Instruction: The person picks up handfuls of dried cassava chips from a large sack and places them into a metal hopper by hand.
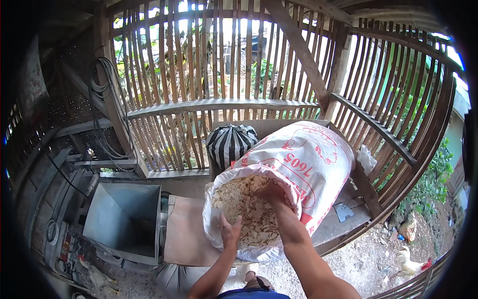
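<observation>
A white woven sack (209, 219) stands before me with its mouth rolled open. Pale, dry, flaky chips (249, 224) fill it; their exact kind is unclear. Low at the near left of the mouth, my left hand (230, 230) rests against the chips, fingers apart and gripping nothing visible. My right hand (273, 193) reaches deep into the far right side of the same sack. Its fingers are lost in shadow among the chips, so whether it holds any is hidden.
Behind leans a bulging white sack with red print (318, 154), beside a black-and-white striped bag (231, 144). On the left sits a square metal hopper (124, 219) next to a brown board (189, 234). Slatted wooden walls enclose the spot. Chickens, one a white chicken (411, 261), stand below.
</observation>
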`<act>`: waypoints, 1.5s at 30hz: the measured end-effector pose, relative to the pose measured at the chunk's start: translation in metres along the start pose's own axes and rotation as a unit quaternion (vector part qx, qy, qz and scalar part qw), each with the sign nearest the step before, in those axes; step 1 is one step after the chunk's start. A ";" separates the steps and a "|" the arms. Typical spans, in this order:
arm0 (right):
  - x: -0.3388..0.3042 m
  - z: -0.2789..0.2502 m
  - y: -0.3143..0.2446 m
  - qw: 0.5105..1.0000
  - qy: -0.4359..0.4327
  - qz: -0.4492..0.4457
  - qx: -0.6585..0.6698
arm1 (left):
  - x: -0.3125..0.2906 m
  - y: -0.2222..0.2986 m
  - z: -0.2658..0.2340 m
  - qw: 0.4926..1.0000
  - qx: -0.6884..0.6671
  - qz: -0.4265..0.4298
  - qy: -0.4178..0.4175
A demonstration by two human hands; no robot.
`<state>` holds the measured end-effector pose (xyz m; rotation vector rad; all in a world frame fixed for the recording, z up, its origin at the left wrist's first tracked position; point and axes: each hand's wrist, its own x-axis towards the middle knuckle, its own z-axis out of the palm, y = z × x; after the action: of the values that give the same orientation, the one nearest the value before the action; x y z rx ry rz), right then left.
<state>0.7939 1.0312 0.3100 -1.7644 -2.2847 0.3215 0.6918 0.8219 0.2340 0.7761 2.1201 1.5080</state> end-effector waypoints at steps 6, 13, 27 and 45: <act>-0.001 0.018 0.020 0.992 -0.010 -0.047 0.117 | 0.003 0.018 0.031 0.999 -0.033 -0.010 0.039; -0.044 0.033 -0.050 0.944 -0.155 -0.179 0.231 | 0.023 -0.011 0.036 0.988 -0.114 -0.018 0.103; -0.097 0.017 -0.058 0.968 -0.113 -0.128 0.184 | 0.010 0.000 0.009 0.985 -0.030 0.071 0.152; -0.106 0.012 -0.058 0.738 -0.055 -0.031 0.672 | 0.003 0.084 0.013 0.945 -0.245 0.173 0.128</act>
<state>0.7628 0.9134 0.3118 -0.8293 -1.3028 1.5693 0.7140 0.8541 0.3096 0.8215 1.6998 2.3156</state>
